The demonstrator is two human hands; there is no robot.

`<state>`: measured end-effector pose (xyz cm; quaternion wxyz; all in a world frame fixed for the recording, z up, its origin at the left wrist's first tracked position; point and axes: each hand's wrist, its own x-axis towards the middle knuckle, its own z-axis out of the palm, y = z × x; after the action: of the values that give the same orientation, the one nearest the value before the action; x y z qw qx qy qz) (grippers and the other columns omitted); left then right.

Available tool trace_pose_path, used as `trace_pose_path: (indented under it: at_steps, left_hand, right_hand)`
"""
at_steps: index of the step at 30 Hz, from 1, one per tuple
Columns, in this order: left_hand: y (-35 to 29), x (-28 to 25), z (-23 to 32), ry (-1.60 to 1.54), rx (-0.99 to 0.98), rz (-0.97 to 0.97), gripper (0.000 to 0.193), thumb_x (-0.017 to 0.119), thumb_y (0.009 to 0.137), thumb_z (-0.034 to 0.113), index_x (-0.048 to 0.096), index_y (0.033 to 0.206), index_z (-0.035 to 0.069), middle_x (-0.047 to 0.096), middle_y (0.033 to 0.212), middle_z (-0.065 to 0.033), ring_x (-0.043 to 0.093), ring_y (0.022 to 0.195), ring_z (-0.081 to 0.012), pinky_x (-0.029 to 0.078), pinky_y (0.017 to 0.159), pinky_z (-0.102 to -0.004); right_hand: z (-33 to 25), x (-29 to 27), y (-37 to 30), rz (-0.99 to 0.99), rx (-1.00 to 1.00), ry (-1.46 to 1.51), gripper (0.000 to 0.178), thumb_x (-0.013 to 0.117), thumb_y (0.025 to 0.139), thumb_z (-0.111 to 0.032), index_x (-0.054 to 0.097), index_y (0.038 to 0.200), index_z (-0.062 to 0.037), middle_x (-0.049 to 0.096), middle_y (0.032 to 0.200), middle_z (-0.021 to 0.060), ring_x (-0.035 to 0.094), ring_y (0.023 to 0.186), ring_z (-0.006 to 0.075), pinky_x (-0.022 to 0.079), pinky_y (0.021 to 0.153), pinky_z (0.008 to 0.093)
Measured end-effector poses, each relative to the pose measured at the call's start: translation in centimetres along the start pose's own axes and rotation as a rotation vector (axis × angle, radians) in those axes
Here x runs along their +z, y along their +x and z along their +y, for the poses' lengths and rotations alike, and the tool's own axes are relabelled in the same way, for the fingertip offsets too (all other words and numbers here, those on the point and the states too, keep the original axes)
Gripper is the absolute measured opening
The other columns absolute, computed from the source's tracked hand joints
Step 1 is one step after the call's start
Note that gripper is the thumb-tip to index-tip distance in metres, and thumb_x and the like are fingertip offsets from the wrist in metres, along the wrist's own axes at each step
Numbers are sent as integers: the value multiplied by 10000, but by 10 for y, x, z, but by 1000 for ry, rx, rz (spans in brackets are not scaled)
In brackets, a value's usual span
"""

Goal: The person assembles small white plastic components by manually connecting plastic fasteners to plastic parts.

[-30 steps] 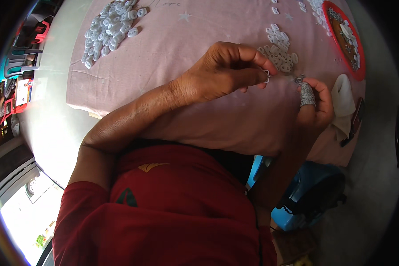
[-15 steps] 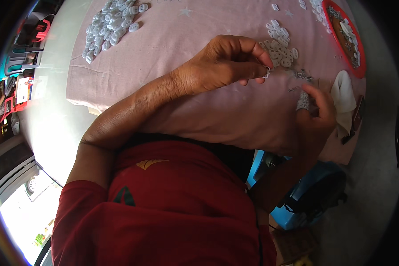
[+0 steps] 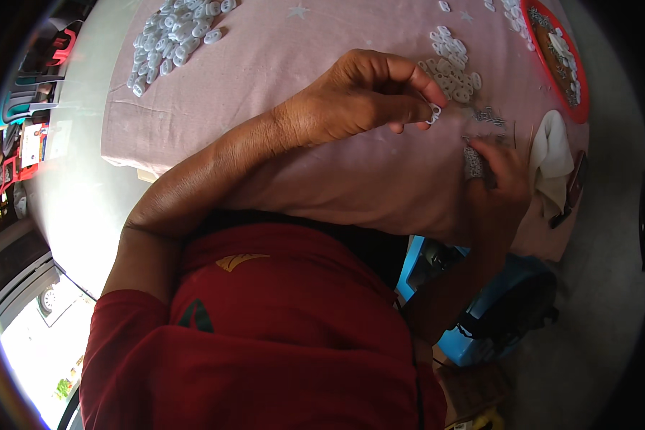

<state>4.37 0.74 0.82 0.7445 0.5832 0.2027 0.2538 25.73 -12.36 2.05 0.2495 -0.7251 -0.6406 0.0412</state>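
My left hand (image 3: 387, 93) pinches a small white plastic oval piece with holes (image 3: 433, 113) between thumb and fingertips, raised over the pink tablecloth (image 3: 322, 186). To its right, my right hand (image 3: 498, 175) is low over the cloth, index fingertip meeting the thumb, which has a grey patterned wrap (image 3: 473, 163). Whatever sits between those two tips is too small to make out. Just beyond them lies a small heap of thin metal bits (image 3: 489, 117). A pile of off-white oval pieces (image 3: 451, 80) lies past my left fingertips, with whiter ones (image 3: 448, 44) behind.
A large pile of white oval pieces (image 3: 172, 36) covers the far left of the table. At the far right stands a red-rimmed tray (image 3: 586, 107) holding metal bits and white pieces. A white cloth (image 3: 552, 154) lies near the right edge, beside a dark slim object (image 3: 577, 183).
My right hand has shifted slightly left, closer to the left hand, its fingertips drawing together. The left hand keeps its pinch on the white piece. The whole view has shifted slightly.
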Motion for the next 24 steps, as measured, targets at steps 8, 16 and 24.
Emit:
trace_pose_path:
  at_steps: [8, 16, 24]
  left_hand:
    - [0, -3, -1, 49, -11, -50, 183, 615, 926, 94, 637, 1095, 30, 665, 903, -25, 622, 847, -63, 462, 639, -184]
    - [-3, -3, 11, 35, -86, -57, 173, 599, 938, 153, 624, 1069, 42, 650, 798, -9, 502, 625, -8, 414, 567, -156]
    - [-2, -5, 10, -71, -143, 21, 165, 654, 891, 132, 656, 1023, 33, 686, 829, -23, 563, 630, -8, 482, 603, -160]
  right_hand:
    - [-13, 8, -1, 45, 39, -82, 382, 461, 670, -10, 617, 1017, -36, 588, 964, 138, 577, 958, 325, 462, 860, 392]
    - [-6, 7, -3, 21, -2, -75, 374, 469, 684, -21, 597, 1035, -40, 587, 956, 138, 577, 953, 346, 461, 859, 406]
    - [-8, 12, -10, 136, 130, 140, 395, 475, 653, 4, 590, 1030, -30, 597, 941, 140, 605, 901, 303, 477, 836, 363]
